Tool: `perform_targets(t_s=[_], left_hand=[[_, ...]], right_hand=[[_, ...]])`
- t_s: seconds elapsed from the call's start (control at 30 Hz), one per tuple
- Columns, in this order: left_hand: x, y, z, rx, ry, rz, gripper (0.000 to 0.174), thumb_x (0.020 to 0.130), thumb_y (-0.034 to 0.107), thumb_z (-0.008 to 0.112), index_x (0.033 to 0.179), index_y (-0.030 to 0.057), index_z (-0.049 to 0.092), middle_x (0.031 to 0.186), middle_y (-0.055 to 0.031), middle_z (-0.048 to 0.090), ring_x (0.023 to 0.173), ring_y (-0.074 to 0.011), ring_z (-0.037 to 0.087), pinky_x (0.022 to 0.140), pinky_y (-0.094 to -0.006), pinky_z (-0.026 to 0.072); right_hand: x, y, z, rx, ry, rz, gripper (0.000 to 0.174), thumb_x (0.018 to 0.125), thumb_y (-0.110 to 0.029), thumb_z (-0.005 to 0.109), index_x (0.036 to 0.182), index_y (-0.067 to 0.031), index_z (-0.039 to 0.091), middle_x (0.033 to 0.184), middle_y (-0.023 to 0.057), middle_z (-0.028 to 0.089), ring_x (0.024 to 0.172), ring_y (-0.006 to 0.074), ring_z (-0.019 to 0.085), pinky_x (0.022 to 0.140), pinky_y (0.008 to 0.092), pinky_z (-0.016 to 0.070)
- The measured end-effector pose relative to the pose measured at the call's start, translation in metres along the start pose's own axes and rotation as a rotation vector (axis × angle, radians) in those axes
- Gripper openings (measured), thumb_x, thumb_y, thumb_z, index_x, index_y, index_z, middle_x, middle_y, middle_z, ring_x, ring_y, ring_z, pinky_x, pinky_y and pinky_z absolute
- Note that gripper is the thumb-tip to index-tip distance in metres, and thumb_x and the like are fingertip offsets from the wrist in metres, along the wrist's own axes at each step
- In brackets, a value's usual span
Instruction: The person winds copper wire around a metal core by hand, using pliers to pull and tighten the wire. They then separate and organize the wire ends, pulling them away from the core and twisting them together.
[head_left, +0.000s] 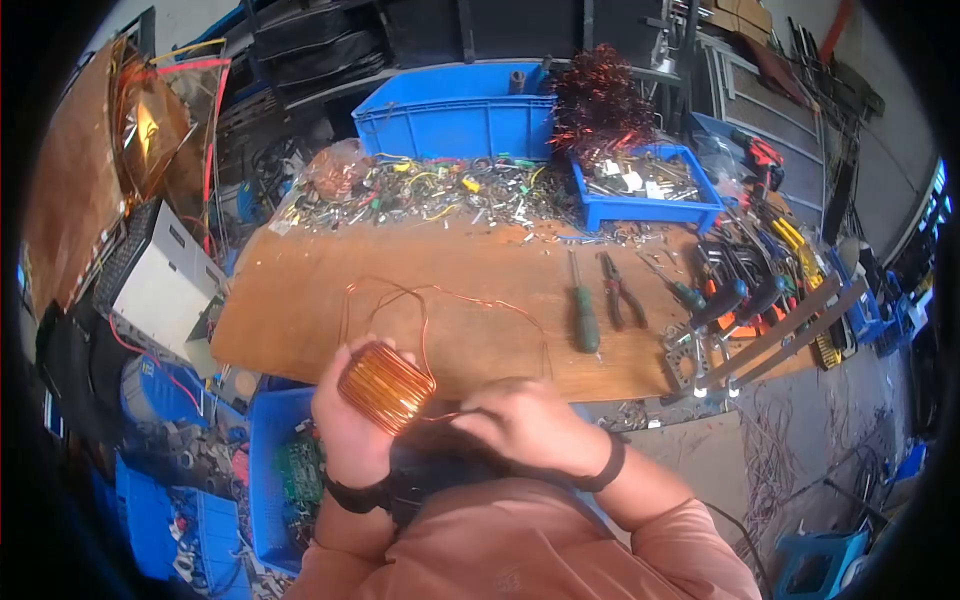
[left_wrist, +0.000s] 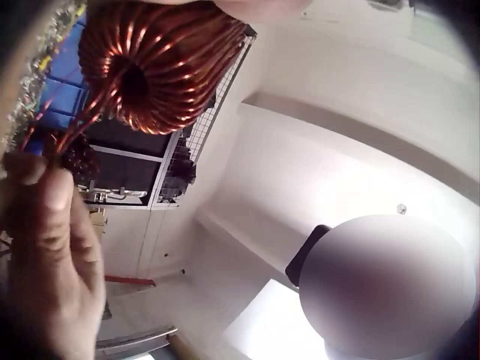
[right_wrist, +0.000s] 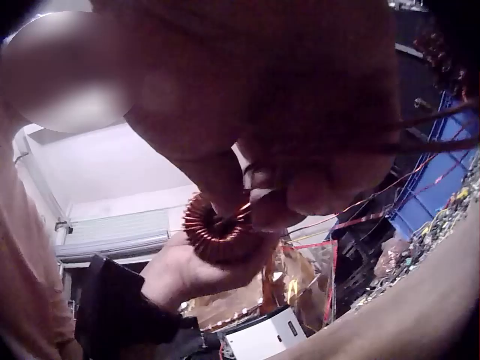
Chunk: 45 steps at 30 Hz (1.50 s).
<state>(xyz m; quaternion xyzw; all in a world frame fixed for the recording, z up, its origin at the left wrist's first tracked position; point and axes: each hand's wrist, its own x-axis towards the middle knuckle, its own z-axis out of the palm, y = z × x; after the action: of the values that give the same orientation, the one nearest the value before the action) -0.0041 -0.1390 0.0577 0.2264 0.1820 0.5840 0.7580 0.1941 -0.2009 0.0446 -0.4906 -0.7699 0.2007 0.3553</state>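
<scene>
A ring-shaped coil of copper wire (head_left: 387, 388) is gripped by the left hand (head_left: 350, 430), above the near edge of the wooden table. In the left wrist view, the coil (left_wrist: 154, 67) shows its dark centre hole, with wire strands running from it to the right hand (left_wrist: 56, 262). Thumb and fingers of the right hand (head_left: 535, 425) pinch this wire beside the coil. Loose copper wire (head_left: 425, 320) loops up over the table. In the right wrist view the coil (right_wrist: 219, 232) lies in the left hand (right_wrist: 187, 274), partly behind the right fingers.
A green-handled screwdriver (head_left: 585, 320) and pliers (head_left: 622, 290) lie on the wooden table (head_left: 290, 300), with more tools at the right. Small scrap (head_left: 440, 190) is piled along the back, by a blue bin (head_left: 455, 130) and a blue tray (head_left: 650, 212). Another blue bin (head_left: 265, 480) stands below left.
</scene>
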Motion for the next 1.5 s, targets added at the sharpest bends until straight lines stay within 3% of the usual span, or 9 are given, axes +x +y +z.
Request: perform_targets(t_s=[0.33, 0.57, 0.67, 0.87, 1.03, 1.13, 1.23, 1.27, 1.5], left_hand=[[0.009, 0.014, -0.010, -0.168, 0.013, -0.005, 0.031, 0.098, 0.027, 0.043, 0.105, 0.0007, 0.058, 0.095, -0.0174, 0.062, 0.091, -0.0345, 0.060, 0.081, -0.0463, 0.0502], [0.019, 0.012, -0.019, -0.167, 0.141, 0.113, 0.035, 0.095, 0.032, 0.046, 0.105, -0.0008, 0.057, 0.094, -0.0167, 0.062, 0.087, -0.0322, 0.061, 0.078, -0.0428, 0.0514], [0.014, 0.001, -0.013, -0.194, 0.123, 0.020, 0.034, 0.095, 0.030, 0.046, 0.105, -0.0014, 0.056, 0.093, -0.0167, 0.062, 0.087, -0.0319, 0.060, 0.078, -0.0428, 0.0512], [0.017, -0.015, -0.015, -0.251, 0.008, 0.016, 0.031, 0.096, 0.026, 0.042, 0.106, -0.0015, 0.055, 0.095, -0.0173, 0.061, 0.090, -0.0322, 0.058, 0.082, -0.0434, 0.0500], [0.013, -0.011, -0.013, -0.249, 0.076, -0.063, 0.031, 0.100, 0.023, 0.038, 0.107, -0.0015, 0.055, 0.097, -0.0184, 0.061, 0.092, -0.0333, 0.059, 0.083, -0.0431, 0.0502], [0.015, -0.003, -0.019, -0.170, -0.013, -0.046, 0.035, 0.100, 0.027, 0.038, 0.110, -0.0016, 0.056, 0.100, -0.0163, 0.062, 0.096, -0.0341, 0.060, 0.087, -0.0457, 0.0490], [0.020, 0.007, -0.026, -0.168, -0.075, -0.001, 0.035, 0.100, 0.026, 0.038, 0.110, -0.0021, 0.056, 0.101, -0.0171, 0.062, 0.097, -0.0355, 0.059, 0.089, -0.0470, 0.0479], [0.021, 0.009, -0.027, -0.177, -0.080, -0.005, 0.035, 0.100, 0.026, 0.039, 0.109, -0.0023, 0.056, 0.101, -0.0172, 0.062, 0.097, -0.0356, 0.059, 0.088, -0.0469, 0.0480], [0.021, 0.016, -0.032, -0.167, -0.037, 0.066, 0.034, 0.097, 0.021, 0.041, 0.114, -0.0044, 0.053, 0.102, -0.0209, 0.060, 0.096, -0.0349, 0.058, 0.085, -0.0438, 0.0497]], right_hand=[[-0.003, 0.023, 0.005, -0.007, 0.134, -0.294, 0.017, 0.084, -0.016, 0.067, 0.072, -0.0042, 0.063, 0.062, 0.0110, 0.058, 0.054, 0.0300, 0.057, 0.051, 0.0399, 0.0456], [0.013, 0.001, 0.018, -0.211, 0.270, -0.314, 0.022, 0.082, -0.014, 0.068, 0.066, -0.0074, 0.055, 0.055, 0.0088, 0.051, 0.048, 0.0270, 0.053, 0.045, 0.0376, 0.0426], [0.025, -0.018, 0.025, -0.301, 0.307, -0.320, 0.026, 0.081, -0.015, 0.068, 0.064, -0.0082, 0.051, 0.055, 0.0086, 0.051, 0.048, 0.0263, 0.054, 0.044, 0.0381, 0.0431], [0.038, -0.011, 0.042, -0.316, 0.353, -0.304, 0.022, 0.082, -0.016, 0.066, 0.068, -0.0069, 0.053, 0.056, 0.0090, 0.053, 0.049, 0.0270, 0.056, 0.045, 0.0382, 0.0448], [0.032, -0.006, 0.046, -0.211, 0.267, -0.265, 0.017, 0.079, -0.015, 0.070, 0.074, -0.0032, 0.058, 0.065, 0.0121, 0.058, 0.056, 0.0312, 0.058, 0.051, 0.0397, 0.0475], [0.028, -0.004, 0.033, -0.103, 0.162, -0.293, 0.021, 0.079, -0.021, 0.071, 0.082, -0.0022, 0.063, 0.070, 0.0130, 0.062, 0.061, 0.0327, 0.060, 0.054, 0.0404, 0.0486], [0.027, 0.006, 0.015, -0.066, 0.015, -0.285, 0.023, 0.079, -0.025, 0.072, 0.081, -0.0032, 0.064, 0.070, 0.0130, 0.062, 0.064, 0.0334, 0.060, 0.057, 0.0421, 0.0483], [0.026, 0.008, 0.013, -0.129, -0.015, -0.280, 0.025, 0.082, -0.028, 0.066, 0.074, -0.0057, 0.061, 0.069, 0.0124, 0.060, 0.068, 0.0320, 0.061, 0.062, 0.0420, 0.0495], [0.031, 0.022, 0.002, -0.243, 0.014, -0.500, 0.027, 0.078, -0.031, 0.070, 0.069, -0.0079, 0.057, 0.064, 0.0091, 0.053, 0.063, 0.0296, 0.055, 0.059, 0.0399, 0.0451]])
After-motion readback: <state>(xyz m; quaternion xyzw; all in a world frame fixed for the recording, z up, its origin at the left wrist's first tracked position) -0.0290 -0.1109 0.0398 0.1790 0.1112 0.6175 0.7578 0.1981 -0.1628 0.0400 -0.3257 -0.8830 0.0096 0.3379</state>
